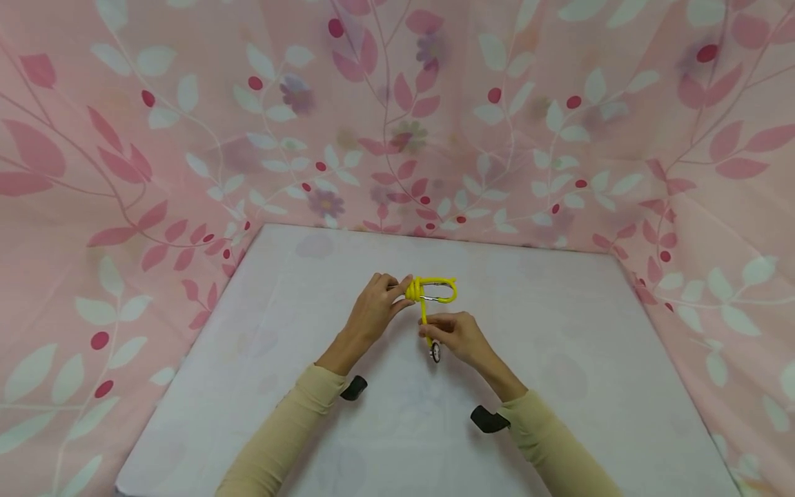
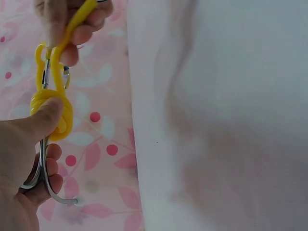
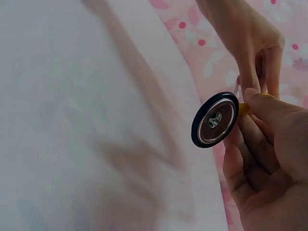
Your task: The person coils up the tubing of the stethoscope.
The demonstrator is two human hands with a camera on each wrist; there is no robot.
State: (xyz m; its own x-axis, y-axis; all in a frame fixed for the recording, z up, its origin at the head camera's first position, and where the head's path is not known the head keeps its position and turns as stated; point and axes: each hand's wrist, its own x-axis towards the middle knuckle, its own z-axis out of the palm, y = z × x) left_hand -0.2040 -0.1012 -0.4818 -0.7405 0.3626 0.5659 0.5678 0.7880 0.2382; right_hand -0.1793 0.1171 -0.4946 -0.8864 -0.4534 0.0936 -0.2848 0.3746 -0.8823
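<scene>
A stethoscope with yellow tubing is held up over the table, its tubing wound in several turns into a tight coil. My left hand grips this coil, the thumb pressed on the turns. Curved metal ear tubes stick out below the coil, beside the left fingers. On the coil's other side a yellow loop extends, with metal showing inside it. My right hand pinches the tubing's free length between thumb and fingers, close to the round, dark-rimmed chest piece, which hangs just past the fingertips.
A white-covered table lies under both hands. Pink leaf-patterned cloth stands behind it and along both sides. Dark wrist devices show at the cuffs of the light sleeves.
</scene>
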